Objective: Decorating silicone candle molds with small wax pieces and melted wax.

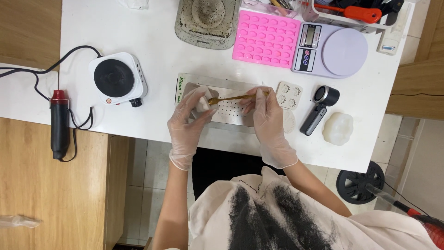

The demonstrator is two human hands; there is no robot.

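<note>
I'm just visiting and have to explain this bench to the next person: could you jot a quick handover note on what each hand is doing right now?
Left hand: gloved, pinching a small white wipe against the bowl end of the gold spoon.
Right hand: gloved, holding the spoon by its handle.
Both hands are over the perforated metal tray on the white table.
Nearby: small hotplate to the left, pink silicone mould and kitchen scale behind.
Done: cannot tell how clean the spoon is.
Left: the spoon and wipe are not yet set down.

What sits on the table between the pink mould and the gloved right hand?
In the head view, only bare white table lies between the pink mould and the right hand.
</note>
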